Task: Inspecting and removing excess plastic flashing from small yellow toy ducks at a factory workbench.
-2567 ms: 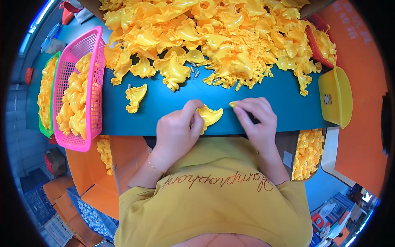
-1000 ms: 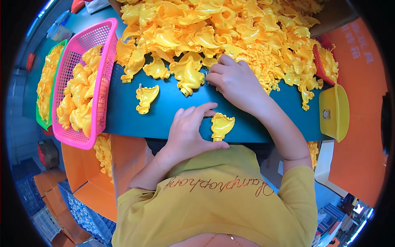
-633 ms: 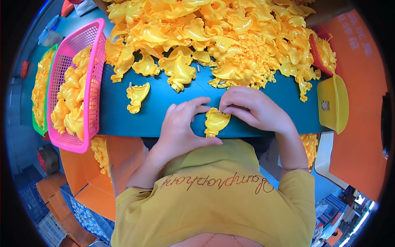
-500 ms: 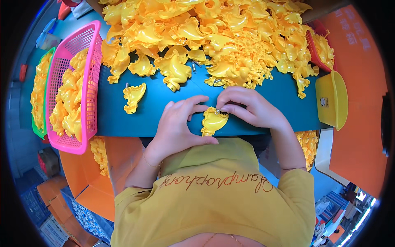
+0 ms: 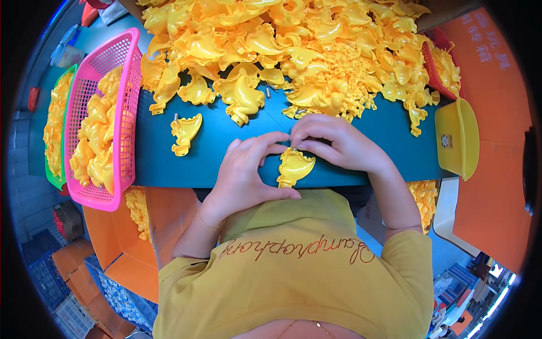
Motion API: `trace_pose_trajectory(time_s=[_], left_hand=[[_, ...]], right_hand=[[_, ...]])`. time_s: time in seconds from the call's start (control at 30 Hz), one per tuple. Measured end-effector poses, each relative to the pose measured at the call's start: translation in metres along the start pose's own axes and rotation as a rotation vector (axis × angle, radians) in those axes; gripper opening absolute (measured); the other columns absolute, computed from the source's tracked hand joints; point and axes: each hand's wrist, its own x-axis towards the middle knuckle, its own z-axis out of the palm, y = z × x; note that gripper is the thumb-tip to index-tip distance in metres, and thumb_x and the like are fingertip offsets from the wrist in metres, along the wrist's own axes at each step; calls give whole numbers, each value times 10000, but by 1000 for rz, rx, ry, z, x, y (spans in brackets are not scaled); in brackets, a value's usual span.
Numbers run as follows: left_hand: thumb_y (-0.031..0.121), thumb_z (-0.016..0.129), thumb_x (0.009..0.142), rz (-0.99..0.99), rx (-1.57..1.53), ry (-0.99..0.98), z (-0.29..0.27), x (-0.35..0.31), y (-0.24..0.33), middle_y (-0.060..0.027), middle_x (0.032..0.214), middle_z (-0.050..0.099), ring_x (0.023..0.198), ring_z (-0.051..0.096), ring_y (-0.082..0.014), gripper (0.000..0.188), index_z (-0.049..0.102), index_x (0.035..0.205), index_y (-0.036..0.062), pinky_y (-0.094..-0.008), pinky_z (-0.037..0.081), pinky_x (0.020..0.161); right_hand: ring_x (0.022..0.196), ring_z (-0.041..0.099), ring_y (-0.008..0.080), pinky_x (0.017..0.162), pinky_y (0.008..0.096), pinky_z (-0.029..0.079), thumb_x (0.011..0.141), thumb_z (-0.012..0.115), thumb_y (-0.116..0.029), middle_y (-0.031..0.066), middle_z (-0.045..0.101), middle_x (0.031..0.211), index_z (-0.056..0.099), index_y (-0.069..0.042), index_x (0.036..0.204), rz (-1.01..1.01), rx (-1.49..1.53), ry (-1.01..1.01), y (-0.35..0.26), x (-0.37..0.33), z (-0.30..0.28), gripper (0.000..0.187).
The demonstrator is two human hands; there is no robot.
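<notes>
A yellow duck-shaped plastic shell [image 5: 293, 168] lies at the near edge of the teal table [image 5: 220, 135]. My left hand [image 5: 243, 175] curls around its left side, thumb under it and forefinger over its top. My right hand [image 5: 336, 144] pinches at the shell's upper edge with its fingertips, which meet the left forefinger there. A second single yellow shell [image 5: 185, 131] lies apart on the table, left of my left hand. A large heap of yellow shells [image 5: 293, 51] covers the far side of the table.
A pink basket [image 5: 125, 85] of yellow shells stands at the left, with a green basket [image 5: 55, 135] beyond it. A yellow tub [image 5: 457, 138] sits at the right table edge, a red basket [image 5: 432, 70] behind it. Orange bins with shells [image 5: 141, 226] stand below the table.
My right hand reached into the heap, then came back to the shell at the table's edge. Both hands now close on that shell, which has shifted slightly left.
</notes>
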Motion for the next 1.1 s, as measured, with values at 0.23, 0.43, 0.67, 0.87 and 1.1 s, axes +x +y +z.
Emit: trace_pose_trajectory(time_s=[0.23, 0.43, 0.67, 0.87, 1.1], left_hand=[[438, 1022, 546, -2, 20, 14, 2, 1, 3, 28, 1091, 746, 903, 645, -184, 925, 624, 1331, 153, -346, 428, 838], [472, 1005, 574, -14, 110, 5, 6, 0, 6, -14, 1105, 718, 978, 655, -218, 870, 648, 1297, 144, -372, 439, 869], [462, 1026, 503, 114, 159, 62, 10, 1, 2, 4, 1001, 693, 761, 537, -175, 885, 699, 1254, 126, -333, 414, 754], [486, 997, 571, 112, 218, 80, 15, 0, 6, -11, 1069, 724, 882, 616, -193, 827, 703, 1255, 126, -340, 416, 805], [531, 973, 620, 93, 245, 133, 34, 2, 15, -33, 1146, 740, 982, 658, -206, 814, 689, 1259, 116, -346, 421, 840]], right_hand=[[897, 676, 154, 774, 290, 566, 875, 838, -96, 64, 726, 1086, 770, -58, 1086, 211, -15, 285, -26, -13, 28, 225], [858, 679, 155, 716, 301, 533, 839, 871, -115, 55, 745, 1008, 768, -63, 995, 35, -111, 530, -11, -8, 59, 194], [931, 704, 195, 770, 317, 551, 855, 863, -182, 48, 760, 1003, 765, -79, 998, 97, -75, 475, -6, -13, 54, 202], [863, 702, 144, 758, 294, 555, 907, 787, -129, 62, 771, 944, 796, -65, 1033, 318, -242, 861, 1, -63, -12, 141], [857, 723, 240, 754, 338, 570, 896, 803, -257, 124, 757, 1021, 760, -36, 1133, 583, -781, 950, 46, -73, -74, 326]])
